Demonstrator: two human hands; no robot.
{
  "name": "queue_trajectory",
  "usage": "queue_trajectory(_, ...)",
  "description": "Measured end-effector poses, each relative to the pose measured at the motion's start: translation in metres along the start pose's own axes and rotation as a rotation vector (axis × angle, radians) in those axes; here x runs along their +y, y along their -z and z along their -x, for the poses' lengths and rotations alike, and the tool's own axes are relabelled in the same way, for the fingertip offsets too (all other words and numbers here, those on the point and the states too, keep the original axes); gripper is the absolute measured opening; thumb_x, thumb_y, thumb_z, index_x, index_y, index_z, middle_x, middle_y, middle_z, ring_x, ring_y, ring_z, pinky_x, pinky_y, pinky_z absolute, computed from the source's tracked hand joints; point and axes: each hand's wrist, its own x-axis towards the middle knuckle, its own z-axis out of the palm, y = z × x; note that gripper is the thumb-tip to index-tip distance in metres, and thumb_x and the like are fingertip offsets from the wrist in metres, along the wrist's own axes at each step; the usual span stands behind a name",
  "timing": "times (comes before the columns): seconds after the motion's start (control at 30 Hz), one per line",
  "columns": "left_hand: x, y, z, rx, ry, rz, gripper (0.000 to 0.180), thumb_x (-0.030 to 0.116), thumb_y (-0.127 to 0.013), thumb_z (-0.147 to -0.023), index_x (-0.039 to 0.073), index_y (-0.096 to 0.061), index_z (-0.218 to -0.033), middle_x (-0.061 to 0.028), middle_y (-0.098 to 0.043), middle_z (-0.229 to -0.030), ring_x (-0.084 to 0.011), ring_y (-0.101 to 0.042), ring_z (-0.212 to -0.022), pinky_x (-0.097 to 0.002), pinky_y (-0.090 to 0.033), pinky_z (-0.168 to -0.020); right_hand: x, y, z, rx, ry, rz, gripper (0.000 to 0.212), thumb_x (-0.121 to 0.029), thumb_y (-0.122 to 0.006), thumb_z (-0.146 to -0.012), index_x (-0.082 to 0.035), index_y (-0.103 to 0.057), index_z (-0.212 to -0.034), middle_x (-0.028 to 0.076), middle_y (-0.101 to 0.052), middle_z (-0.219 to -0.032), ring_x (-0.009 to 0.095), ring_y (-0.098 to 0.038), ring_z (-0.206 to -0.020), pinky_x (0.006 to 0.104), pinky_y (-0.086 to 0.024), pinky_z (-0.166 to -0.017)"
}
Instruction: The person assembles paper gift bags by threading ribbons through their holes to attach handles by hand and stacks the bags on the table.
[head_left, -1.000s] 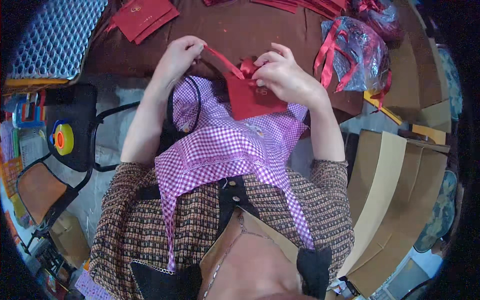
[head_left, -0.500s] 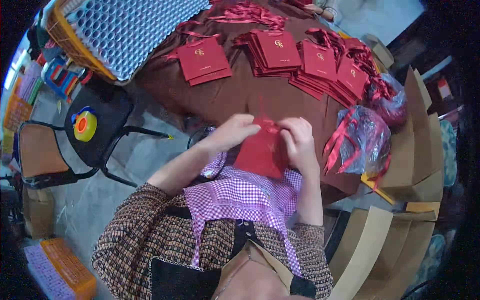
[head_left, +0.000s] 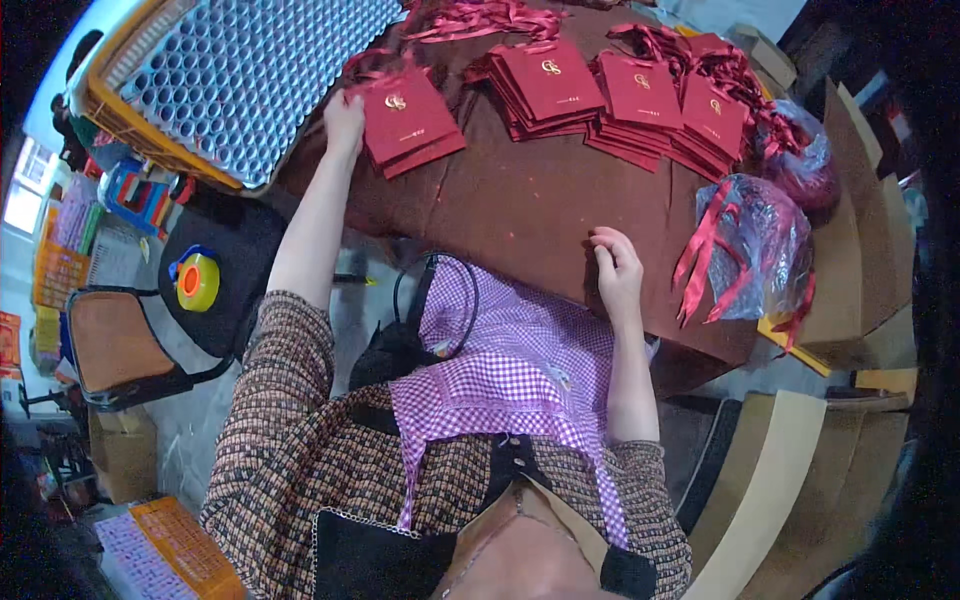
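Note:
My left hand (head_left: 345, 122) reaches to the far left of the table, its fingers closed at the left edge of a red paper gift bag (head_left: 408, 112). This bag lies on top of a small pile, with red ribbon at its upper end. My right hand (head_left: 617, 262) hovers over the near edge of the brown tablecloth (head_left: 510, 220), fingers loosely bent, thumb apart, nothing in it. Further stacks of red gift bags (head_left: 555, 82) lie along the far side, with gold marks and ribbon handles.
An orange crate (head_left: 165, 150) packed with silvery round tubes stands at the left. At the right are a clear plastic bag with red ribbon (head_left: 757, 250) and cardboard boxes (head_left: 850, 250). A chair (head_left: 125, 340) and a yellow-and-orange container (head_left: 198, 282) are on the left. Loose ribbons (head_left: 485, 20) lie farther back.
Both hands held a red bag above my lap; it has gone from there. My left hand has moved far left to the bag pile. My right hand has come away with nothing in it.

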Motion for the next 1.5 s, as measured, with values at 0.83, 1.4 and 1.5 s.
queue_trajectory(0.83,0.047,-0.024,0.062,-0.629,-0.336,-1.198,0.098,0.06,-0.068,-0.067,0.001,-0.032,-0.136,-0.022,-0.039,-0.136,-0.0425,-0.044,-0.118,-0.0468,-0.039,-0.098,-0.008,-0.005,0.01,-0.02,0.188,0.307,0.011,-0.003,-0.061,-0.077,-0.005,-0.061,-0.087,0.01,-0.06,-0.1,0.028,-0.055,-0.095,0.0384,-0.041,-0.084)
queue_trajectory(1.4,0.072,-0.006,0.017,-0.542,-0.486,-0.883,0.043,0.016,-0.046,-0.083,0.003,-0.047,-0.124,-0.0278,-0.051,-0.116,-0.0423,-0.052,-0.104,-0.0467,-0.043,-0.091,0.003,-0.007,0.012,-0.008,0.233,0.273,0.012,-0.003,-0.061,-0.075,-0.003,-0.061,-0.087,0.011,-0.061,-0.1,0.03,-0.055,-0.096,0.0394,-0.042,-0.085)
queue_trajectory(1.5,0.075,-0.013,0.049,-0.543,-0.453,-0.932,0.058,0.007,-0.045,-0.082,0.009,-0.031,-0.138,-0.0259,-0.045,-0.127,-0.0402,-0.048,-0.114,-0.044,-0.041,-0.096,-0.001,-0.008,0.011,0.008,0.211,0.311,0.009,-0.003,-0.06,-0.077,-0.004,-0.061,-0.086,0.011,-0.062,-0.098,0.029,-0.056,-0.096,0.0384,-0.043,-0.084)
